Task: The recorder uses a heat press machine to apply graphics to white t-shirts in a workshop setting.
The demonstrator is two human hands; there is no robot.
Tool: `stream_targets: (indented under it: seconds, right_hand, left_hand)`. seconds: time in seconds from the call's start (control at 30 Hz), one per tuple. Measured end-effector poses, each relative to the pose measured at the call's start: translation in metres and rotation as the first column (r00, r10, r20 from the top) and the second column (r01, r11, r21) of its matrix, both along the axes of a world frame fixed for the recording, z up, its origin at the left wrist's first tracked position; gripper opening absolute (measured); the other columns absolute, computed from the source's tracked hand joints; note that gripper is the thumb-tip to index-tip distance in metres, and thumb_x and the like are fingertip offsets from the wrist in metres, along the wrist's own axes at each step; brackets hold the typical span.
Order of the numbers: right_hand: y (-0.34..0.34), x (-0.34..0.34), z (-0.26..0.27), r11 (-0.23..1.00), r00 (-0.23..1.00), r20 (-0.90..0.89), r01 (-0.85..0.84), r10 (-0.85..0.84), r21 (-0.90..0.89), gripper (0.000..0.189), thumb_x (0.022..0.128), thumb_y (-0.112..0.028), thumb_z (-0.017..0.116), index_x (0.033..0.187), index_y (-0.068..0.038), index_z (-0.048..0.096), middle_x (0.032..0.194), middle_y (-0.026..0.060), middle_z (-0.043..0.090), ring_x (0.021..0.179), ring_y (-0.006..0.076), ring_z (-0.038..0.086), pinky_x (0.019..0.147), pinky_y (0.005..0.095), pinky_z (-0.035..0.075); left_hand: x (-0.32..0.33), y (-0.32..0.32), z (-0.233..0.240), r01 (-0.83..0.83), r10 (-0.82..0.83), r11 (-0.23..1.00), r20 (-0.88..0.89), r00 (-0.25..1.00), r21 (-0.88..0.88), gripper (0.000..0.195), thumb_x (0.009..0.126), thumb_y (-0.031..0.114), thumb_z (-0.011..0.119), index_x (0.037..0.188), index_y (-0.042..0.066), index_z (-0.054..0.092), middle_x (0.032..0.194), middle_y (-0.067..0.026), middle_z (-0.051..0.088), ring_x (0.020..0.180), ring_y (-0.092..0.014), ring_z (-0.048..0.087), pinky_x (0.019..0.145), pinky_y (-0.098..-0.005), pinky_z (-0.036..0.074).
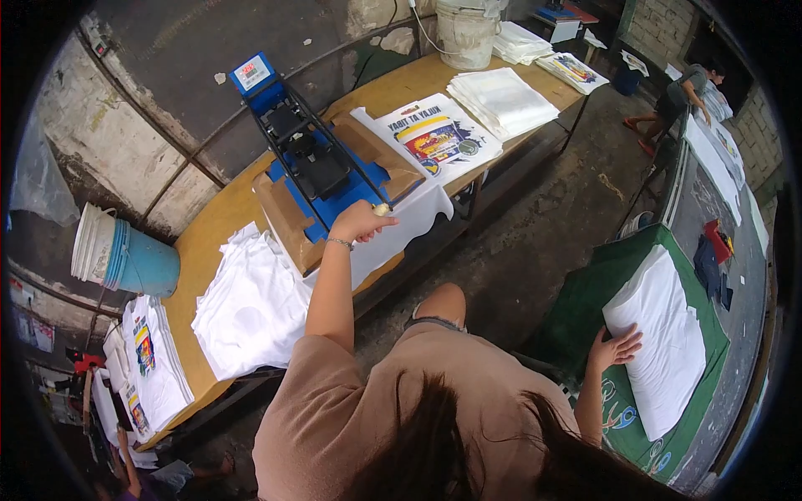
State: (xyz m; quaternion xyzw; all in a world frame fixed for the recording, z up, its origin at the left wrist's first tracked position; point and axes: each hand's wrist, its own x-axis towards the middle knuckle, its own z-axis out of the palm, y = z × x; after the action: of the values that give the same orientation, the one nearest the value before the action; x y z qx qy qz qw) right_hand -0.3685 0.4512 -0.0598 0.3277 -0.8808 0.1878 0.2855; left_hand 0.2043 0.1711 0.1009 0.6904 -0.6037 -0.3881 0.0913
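My left hand (362, 223) grips the handle of a blue and black heat press (326, 172), whose platen is down over brown board and white cloth. A display is lit on its control box. My right hand (617, 348), fingers spread, rests against the edge of a folded white cloth stack (661, 341) on a green cloth (579, 300). Left of the press lies a loose pile of white shirts (250, 307). On its other side is a printed white transfer sheet or shirt (438, 138), its lettering mirrored. What lies beneath the platen is hidden.
The yellow-brown table (207, 250) also holds stacked buckets (125, 250), a whitish bucket (467, 34), folded white fabric (503, 103) and printed shirts (156, 363). A dark table (702, 188) stands on the right. One person (683, 87) bends over its far end; another person's arm (128, 463) shows at lower left.
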Motion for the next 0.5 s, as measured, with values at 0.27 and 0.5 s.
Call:
stream_targets:
  seconds: [0.27, 0.5]
  right_hand:
    - [0.0, 0.001, 0.0, 1.0, 1.0, -0.019, -0.002, 0.002, -0.007, 0.091, 0.08, -0.038, 0.069, 0.153, -0.02, 0.017, 0.158, 0.0139, 0.014, 0.144, 0.0438, 0.01, 0.11, 0.0643, 0.013]
    - [0.0, 0.002, 0.002, 1.0, 1.0, 0.005, 0.0, 0.0, 0.005, 0.091, 0.08, -0.037, 0.069, 0.153, -0.02, 0.017, 0.158, 0.0136, 0.012, 0.144, 0.0433, 0.009, 0.111, 0.0642, 0.011]
  left_hand:
    - [0.0, -0.002, -0.004, -0.016, 0.016, 1.0, 0.008, 1.0, 0.019, 0.051, 0.069, 0.048, 0.079, 0.061, 0.001, 0.06, 0.055, -0.0057, 0.057, 0.044, -0.014, 0.055, 0.041, -0.0257, 0.044]
    - [0.004, -0.006, -0.013, 0.001, -0.001, 1.0, 0.001, 1.0, 0.006, 0.055, 0.068, 0.052, 0.079, 0.058, 0.001, 0.06, 0.055, -0.0072, 0.059, 0.044, -0.016, 0.057, 0.043, -0.027, 0.046]
